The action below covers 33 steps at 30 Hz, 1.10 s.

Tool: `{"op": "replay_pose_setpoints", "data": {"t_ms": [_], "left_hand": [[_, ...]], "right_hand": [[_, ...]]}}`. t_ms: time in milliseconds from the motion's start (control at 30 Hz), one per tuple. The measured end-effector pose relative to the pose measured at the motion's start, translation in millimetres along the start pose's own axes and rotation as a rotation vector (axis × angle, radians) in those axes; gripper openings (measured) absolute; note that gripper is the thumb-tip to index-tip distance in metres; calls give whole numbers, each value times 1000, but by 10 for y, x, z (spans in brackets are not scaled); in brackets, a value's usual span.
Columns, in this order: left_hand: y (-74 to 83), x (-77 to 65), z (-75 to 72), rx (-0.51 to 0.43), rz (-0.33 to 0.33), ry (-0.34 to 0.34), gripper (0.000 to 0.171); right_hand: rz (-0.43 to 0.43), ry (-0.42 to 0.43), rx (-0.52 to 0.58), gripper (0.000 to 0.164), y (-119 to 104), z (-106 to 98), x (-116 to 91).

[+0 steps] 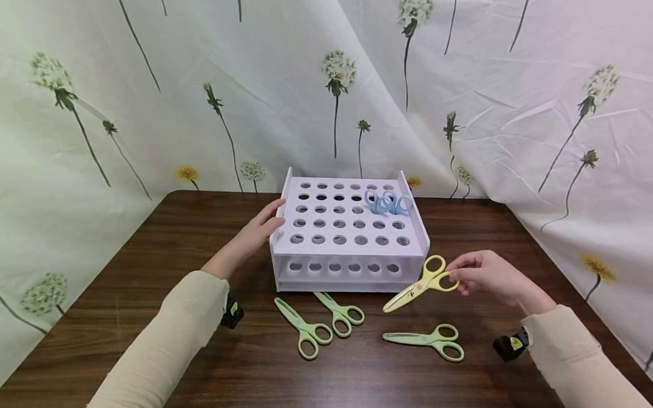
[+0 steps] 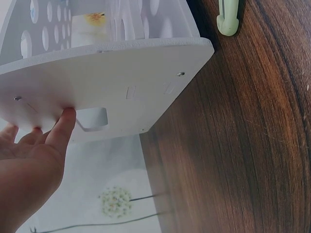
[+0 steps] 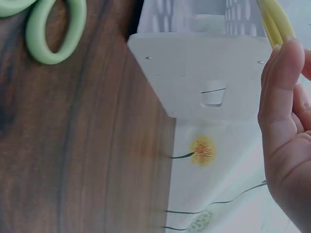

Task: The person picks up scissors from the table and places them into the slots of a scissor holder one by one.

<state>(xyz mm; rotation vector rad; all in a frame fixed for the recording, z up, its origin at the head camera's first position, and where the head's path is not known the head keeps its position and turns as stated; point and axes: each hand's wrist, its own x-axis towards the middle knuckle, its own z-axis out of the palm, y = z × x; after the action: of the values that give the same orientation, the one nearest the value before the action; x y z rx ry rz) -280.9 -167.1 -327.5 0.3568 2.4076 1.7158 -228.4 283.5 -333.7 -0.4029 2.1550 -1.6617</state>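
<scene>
A white rack [image 1: 346, 247] with rows of round holes stands at the middle back of the table. My left hand [image 1: 262, 222] rests its fingertips on the rack's left side panel [image 2: 121, 92], fingers fairly straight. In my right hand [image 1: 481, 277], thumb and fingers pinch one handle loop of yellow scissors [image 1: 422, 286]. Their blades point down and left, just in front of the rack's right front corner. Blue scissors [image 1: 379, 202] sit in holes at the rack's back right, with only the handles showing above the top.
Green scissors [image 1: 431, 340] lie on the table [image 1: 349, 389] at front right. Two more green pairs lie near the rack's front edge, one [image 1: 302, 327] farther left and one [image 1: 341, 314] partly hidden by the rack. A flowered cloth [image 1: 288, 89] hangs behind.
</scene>
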Motion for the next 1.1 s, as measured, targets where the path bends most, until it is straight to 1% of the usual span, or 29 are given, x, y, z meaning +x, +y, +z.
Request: {"op": "replay_pose_setpoints", "data": {"t_ms": [167,367,433,600,833,1000,1100], "left_hand": [[50,-25,3,-10,-18,-8,54],[-30,8,-13,32,-5,8,54],[-46,18,-15,41,-2,14,54],[-57,27,-7,21,11,11,54],[-61,24,-5,12,13,10,54],[-29,12,-10,4,3,3,54],[49,-34,2,-16,-9,-4,54]], "right_hand": [[-35,-1,-4,9,-76,-13,-15],[-57,47,-75,16,-209,-34,-24],[-50,67,-84,14,-264,-38,-25],[-38,78,-67,9,-387,-43,-18],[-64,106,-120,16,-519,-49,31],[-96,127,-145,15,-605,-64,77],[-119,130,-143,11,-657,-65,105]]}}
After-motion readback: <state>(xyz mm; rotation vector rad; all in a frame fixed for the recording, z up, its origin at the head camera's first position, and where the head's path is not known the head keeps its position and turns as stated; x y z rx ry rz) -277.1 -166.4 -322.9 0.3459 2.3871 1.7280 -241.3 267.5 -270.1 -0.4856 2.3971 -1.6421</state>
